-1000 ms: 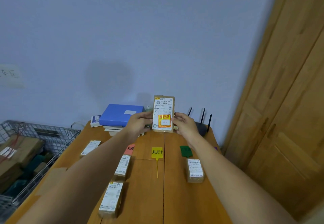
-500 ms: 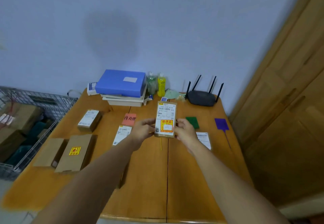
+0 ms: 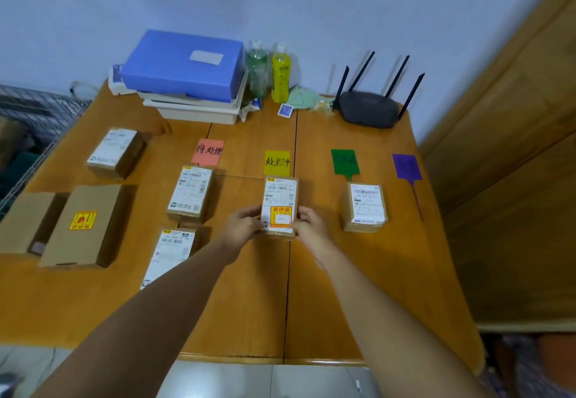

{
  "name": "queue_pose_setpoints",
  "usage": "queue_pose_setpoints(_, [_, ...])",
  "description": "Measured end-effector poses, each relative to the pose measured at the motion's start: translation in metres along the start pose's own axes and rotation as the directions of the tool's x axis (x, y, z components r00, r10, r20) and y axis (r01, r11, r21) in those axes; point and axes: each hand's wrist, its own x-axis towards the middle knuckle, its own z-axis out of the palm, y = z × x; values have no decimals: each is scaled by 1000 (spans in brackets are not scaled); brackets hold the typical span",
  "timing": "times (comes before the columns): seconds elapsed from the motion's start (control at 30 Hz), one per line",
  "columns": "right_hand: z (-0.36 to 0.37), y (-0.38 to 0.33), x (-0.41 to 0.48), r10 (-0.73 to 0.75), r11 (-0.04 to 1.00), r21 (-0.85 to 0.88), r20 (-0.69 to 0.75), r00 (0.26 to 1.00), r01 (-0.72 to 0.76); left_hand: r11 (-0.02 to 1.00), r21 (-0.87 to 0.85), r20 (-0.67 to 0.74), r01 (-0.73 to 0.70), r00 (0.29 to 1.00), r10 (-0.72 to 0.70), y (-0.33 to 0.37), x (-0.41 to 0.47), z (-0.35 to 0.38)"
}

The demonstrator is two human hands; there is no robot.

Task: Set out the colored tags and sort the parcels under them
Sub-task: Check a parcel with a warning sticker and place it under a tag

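Four tags lie in a row on the wooden table: a pink tag, a yellow tag, a green tag and a purple tag. My left hand and my right hand grip the near end of a small brown parcel with a white label and an orange sticker, just below the yellow tag. Two labelled parcels lie under the pink tag. One parcel lies under the green tag.
At the left lie a labelled parcel, a flat box with a yellow sticker and a plain box. A blue box on white trays, two bottles and a black router stand at the back. A wire basket stands left.
Both hands have brought the parcel down from in front of the wall to the table under the yellow tag. The view has tilted down onto the table.
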Motion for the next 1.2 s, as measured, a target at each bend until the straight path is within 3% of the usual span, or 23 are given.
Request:
queue_pose_setpoints(0.47, [7, 19, 15, 49, 999, 8, 48, 998, -50, 998, 58, 21, 20, 1000, -21, -21, 14, 4])
queue_pose_setpoints(0.6, [3, 2, 5, 34, 999, -37, 39, 999, -33, 997, 69, -33, 19, 999, -17, -7, 5, 1])
queue_pose_setpoints(0.7, [0, -17, -5, 18, 997, -70, 10, 1000, -17, 989, 145, -96, -7, 995, 21, 14, -6, -8])
queue_pose_setpoints(0.8, [-1, -58, -17, -43, 987, -157, -42, 998, 36, 942, 328, -113, -74, 987, 116, 55, -16, -23])
queue_pose_setpoints(0.9, [0, -124, -60, -200, 931, -324, -59, 978, 171, 792, 571, -64, -214, 951, 304, 109, -49, -50])
queue_pose_setpoints(1.0, [-3, -156, -70, -250, 850, -492, -64, 966, 188, 494, 842, 22, -217, 928, 371, 141, -55, -57])
queue_pose_setpoints(1.1, [-6, -213, -114, -388, 727, -633, -59, 920, 266, 253, 946, 61, -202, 880, 472, 200, -99, -76])
queue_pose_setpoints(1.2, [-16, -272, -155, -508, 607, -728, -45, 860, 320, 105, 979, 85, -175, 818, 569, 263, -142, -89])
